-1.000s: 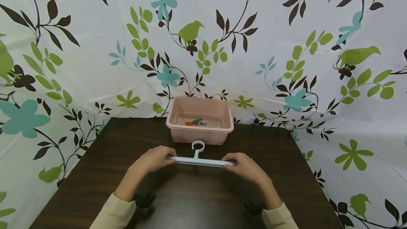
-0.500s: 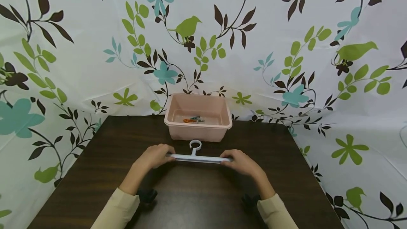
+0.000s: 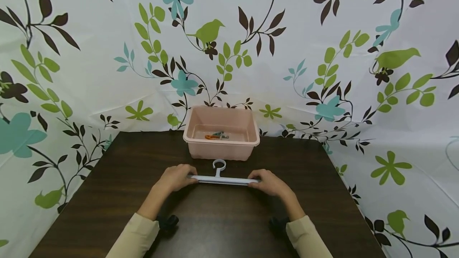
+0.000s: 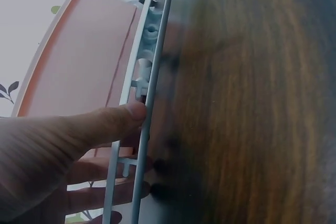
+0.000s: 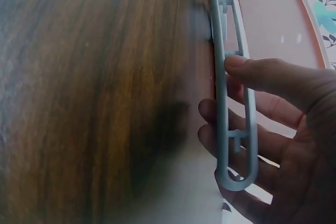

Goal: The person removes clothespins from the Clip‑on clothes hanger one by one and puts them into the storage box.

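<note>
A pale blue-white plastic hanger (image 3: 225,180) with a round hook (image 3: 219,165) is held level in front of a pink bin, hook upward. Its left end is gripped by my left hand (image 3: 176,178), and its right end by my right hand (image 3: 269,182). In the left wrist view, the thumb of my left hand (image 4: 89,135) presses on the slotted frame of the hanger (image 4: 151,35), with fingers behind it. My right hand (image 5: 299,114) pinches the hanger's frame (image 5: 221,150) likewise in the right wrist view, near its rounded end.
The pink plastic bin (image 3: 222,151) stands at the back of a dark wood table (image 3: 222,218). Inside lie small orange (image 3: 210,137) and teal (image 3: 218,133) pieces that look like clips. A patterned sheet (image 3: 251,71) hangs behind the table.
The head view has shifted a little, moving the whole scene slightly left in frame. Both hands keep their hold on the hanger, nearly still.
</note>
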### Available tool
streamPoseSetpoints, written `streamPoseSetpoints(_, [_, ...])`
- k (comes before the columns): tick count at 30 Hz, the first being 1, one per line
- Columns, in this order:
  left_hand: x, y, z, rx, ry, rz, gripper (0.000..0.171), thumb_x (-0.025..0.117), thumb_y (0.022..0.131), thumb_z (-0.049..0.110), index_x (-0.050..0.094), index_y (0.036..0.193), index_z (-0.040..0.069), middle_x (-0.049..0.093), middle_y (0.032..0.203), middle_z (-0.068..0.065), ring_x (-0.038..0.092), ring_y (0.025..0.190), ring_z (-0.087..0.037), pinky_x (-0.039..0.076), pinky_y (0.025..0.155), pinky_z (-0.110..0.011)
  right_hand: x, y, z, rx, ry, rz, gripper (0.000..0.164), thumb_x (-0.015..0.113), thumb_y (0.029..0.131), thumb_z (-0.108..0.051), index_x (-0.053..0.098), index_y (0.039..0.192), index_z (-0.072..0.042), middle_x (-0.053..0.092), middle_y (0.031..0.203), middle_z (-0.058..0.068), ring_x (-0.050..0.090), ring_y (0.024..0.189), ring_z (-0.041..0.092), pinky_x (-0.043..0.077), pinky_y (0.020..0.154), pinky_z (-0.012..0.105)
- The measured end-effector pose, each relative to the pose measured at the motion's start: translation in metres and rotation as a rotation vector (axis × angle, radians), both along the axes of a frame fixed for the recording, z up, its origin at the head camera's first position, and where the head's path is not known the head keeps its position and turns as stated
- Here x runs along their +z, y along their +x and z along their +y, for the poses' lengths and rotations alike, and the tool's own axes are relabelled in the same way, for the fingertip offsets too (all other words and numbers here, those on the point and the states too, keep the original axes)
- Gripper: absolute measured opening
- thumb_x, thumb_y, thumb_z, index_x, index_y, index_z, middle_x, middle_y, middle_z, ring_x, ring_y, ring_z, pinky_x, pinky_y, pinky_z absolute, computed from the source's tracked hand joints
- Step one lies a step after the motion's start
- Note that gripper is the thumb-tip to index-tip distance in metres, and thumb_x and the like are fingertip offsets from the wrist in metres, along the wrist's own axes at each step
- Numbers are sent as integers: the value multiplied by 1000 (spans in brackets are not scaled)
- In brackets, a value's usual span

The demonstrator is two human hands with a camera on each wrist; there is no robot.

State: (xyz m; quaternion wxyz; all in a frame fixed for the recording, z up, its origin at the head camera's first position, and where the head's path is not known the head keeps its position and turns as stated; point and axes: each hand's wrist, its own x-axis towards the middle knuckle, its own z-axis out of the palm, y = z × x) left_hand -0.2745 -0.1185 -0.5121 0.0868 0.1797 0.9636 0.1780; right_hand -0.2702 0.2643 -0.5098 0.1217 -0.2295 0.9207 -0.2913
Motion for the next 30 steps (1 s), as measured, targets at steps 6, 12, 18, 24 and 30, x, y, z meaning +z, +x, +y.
streamPoseSetpoints(6, [-5,2,1,29,-46,57,17,85,93,40,77,96,26,76,109,2,74,104,-26,58,87,-57,-2,-2,-4,-35,16,-53,10,80,99,-24,79,106,-17,75,107,-1,64,95,15,56,87,42])
streamPoseSetpoints(12, [-10,4,3,41,-74,106,19,87,91,39,75,90,25,73,101,3,74,96,-25,58,82,-56,-6,-4,-6,-47,26,-50,9,79,100,-23,79,107,-18,75,112,0,67,103,18,56,93,48])
streamPoseSetpoints(18, [-11,4,4,36,-84,125,19,87,91,39,75,92,24,72,99,4,73,94,-24,59,80,-54,-11,-3,-5,-34,39,-25,11,80,99,-23,79,108,-16,74,111,1,67,105,20,56,93,48])
streamPoseSetpoints(24, [-12,4,4,26,-86,143,19,87,91,38,76,96,23,73,101,2,73,94,-25,59,80,-54,-13,-3,-6,-42,26,-30,12,81,99,-21,78,109,-15,71,108,1,63,100,19,55,89,46])
streamPoseSetpoints(30, [-13,3,4,48,-52,140,36,83,93,51,77,115,22,76,114,0,73,106,-29,58,91,-56,-11,-5,-2,-32,10,-55,18,79,100,-26,78,114,-14,69,108,1,61,97,17,53,86,42])
